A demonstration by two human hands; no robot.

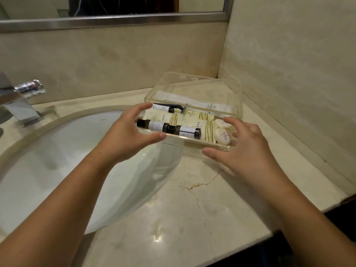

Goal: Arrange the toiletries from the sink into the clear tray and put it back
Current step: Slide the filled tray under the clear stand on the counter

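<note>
The clear tray (202,81) stands at the back right corner of the marble counter, its left front part over the edge of the sink basin (57,160). Inside lie two dark bottles (154,124) end to end along the front wall. Behind them are a small tube (163,108), a razor (178,109) and cream packets (194,116) with green stripes. Two round white soaps (223,136) sit at the right end and white sachets (213,106) at the back. My left hand (127,132) grips the tray's left end, thumb on the front wall. My right hand (244,147) grips the right front corner, fingers curled over the rim.
A chrome faucet (15,105) stands at the far left behind the basin. Marble walls close the corner behind and to the right of the tray, with a framed mirror (115,18) above. The counter (192,209) runs toward me, cracked near its middle.
</note>
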